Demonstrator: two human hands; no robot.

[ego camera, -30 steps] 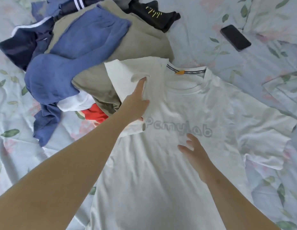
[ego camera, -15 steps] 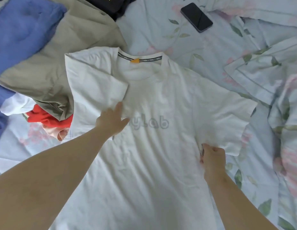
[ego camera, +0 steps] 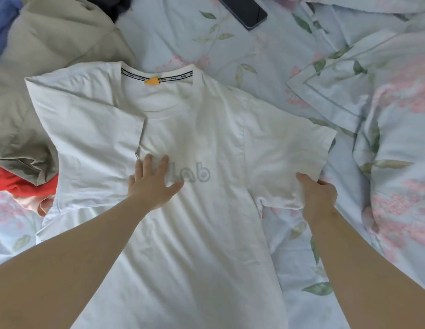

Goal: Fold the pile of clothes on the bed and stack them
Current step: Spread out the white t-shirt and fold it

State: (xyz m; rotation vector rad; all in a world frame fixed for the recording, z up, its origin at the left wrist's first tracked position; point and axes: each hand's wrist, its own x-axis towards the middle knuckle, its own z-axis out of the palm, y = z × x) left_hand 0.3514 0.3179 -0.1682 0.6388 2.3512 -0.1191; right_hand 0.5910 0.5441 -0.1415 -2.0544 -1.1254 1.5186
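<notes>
On the bed (ego camera: 183, 32), a white shirt (ego camera: 206, 245) lies flat, the sleeve edge on the left overlapping the pile of clothes (ego camera: 52, 67). The left hand (ego camera: 152, 184) presses its chest, grip spread; the right hand (ego camera: 318, 198) pinches the other sleeve's hem. Bare bed shows to the right, with a phone (ego camera: 242, 10) beyond the collar.

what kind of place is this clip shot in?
Most likely a home bedroom: a floral bedsheet, a matching pillow at right, and a white T-shirt spread flat beside a heap of unfolded clothes.
</notes>
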